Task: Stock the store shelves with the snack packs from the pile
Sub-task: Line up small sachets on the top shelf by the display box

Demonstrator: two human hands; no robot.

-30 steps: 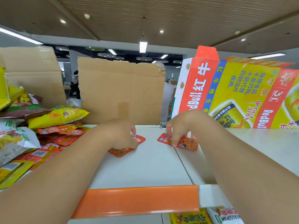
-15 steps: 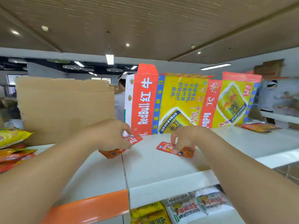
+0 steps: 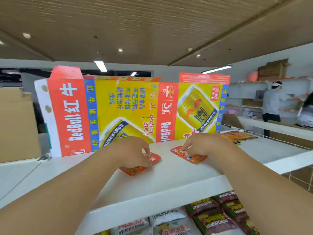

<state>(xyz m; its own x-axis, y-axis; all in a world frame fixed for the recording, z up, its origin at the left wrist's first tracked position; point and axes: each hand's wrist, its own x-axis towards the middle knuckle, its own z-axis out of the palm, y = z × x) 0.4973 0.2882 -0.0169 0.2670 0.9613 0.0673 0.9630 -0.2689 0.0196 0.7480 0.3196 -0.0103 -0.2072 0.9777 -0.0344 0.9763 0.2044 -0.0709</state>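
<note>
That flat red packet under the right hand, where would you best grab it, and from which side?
Probably by its near edge, coming from above and the front. The red packet lies flat on the white shelf top, too thin to wrap; a fingertip pinch at the rim, where the right hand sits, suits it.

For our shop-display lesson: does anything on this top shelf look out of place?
Yes: an unfolded Red Bull carton stands on edge at the back of the top shelf, its lettering sideways, like a makeshift wall.

Glossy foil snack packs (image 3: 188, 154) lie on a smooth matt white shelf (image 3: 169, 180) before printed cardboard (image 3: 128, 106).
</note>
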